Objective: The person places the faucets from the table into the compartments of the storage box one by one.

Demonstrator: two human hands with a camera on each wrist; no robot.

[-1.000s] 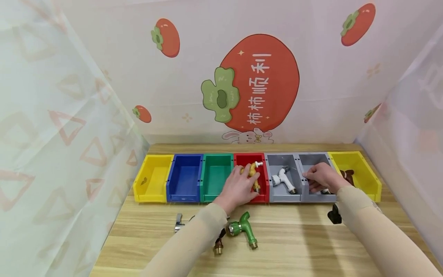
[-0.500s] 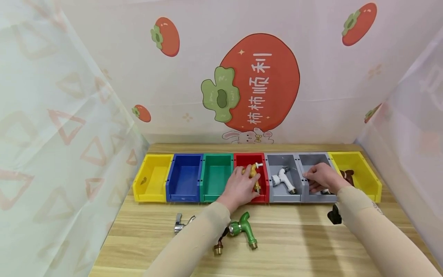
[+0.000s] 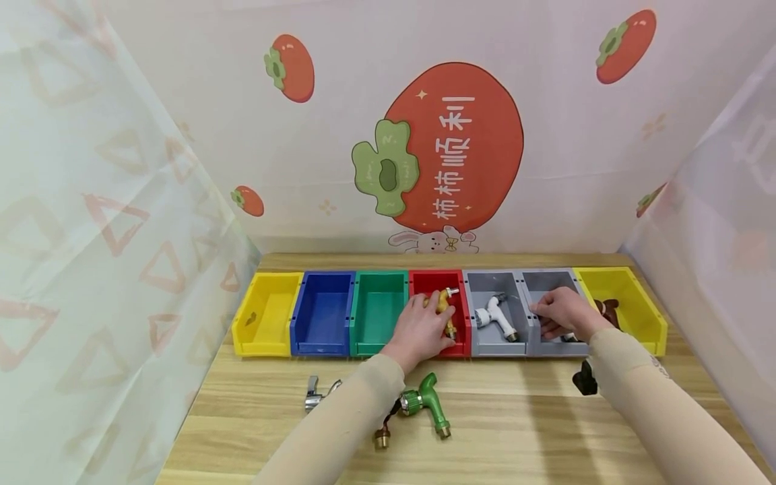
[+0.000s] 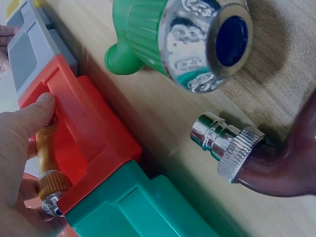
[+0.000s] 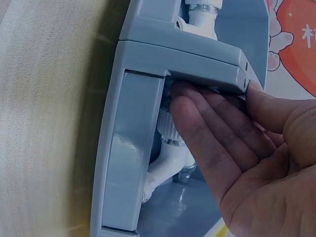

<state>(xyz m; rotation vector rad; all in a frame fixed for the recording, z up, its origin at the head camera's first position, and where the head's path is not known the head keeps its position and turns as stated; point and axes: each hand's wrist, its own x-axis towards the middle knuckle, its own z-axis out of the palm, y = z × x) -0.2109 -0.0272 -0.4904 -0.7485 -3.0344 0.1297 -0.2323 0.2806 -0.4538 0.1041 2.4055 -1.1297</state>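
My left hand (image 3: 422,330) reaches into the red bin (image 3: 432,277) and grips a yellow faucet (image 3: 445,308) with a chrome tip. In the left wrist view, the thumb lies at one end of this faucet and the fingers curl by its ribbed collar. My right hand (image 3: 564,313) is at the second grey bin (image 3: 545,277). Its thumb and fingers pinch that bin's side wall (image 5: 197,74), thumb at the corner and fingertips inside. Below those fingers a white faucet (image 5: 170,165) lies in the bin, partly hidden by the hand.
A white faucet (image 3: 498,318) lies in the neighbouring grey bin, brown in the right yellow bin (image 3: 636,303). Left stand green (image 3: 380,303), blue (image 3: 324,310) and yellow (image 3: 273,313) bins. In front lie green (image 3: 429,403), brown (image 3: 382,438) and silver (image 3: 312,399) faucets, partly behind the left sleeve.
My left forearm has shifted slightly right, uncovering more of the silver faucet. The left hand keeps its grip on the yellow faucet, and the right hand stays at the grey bin wall.
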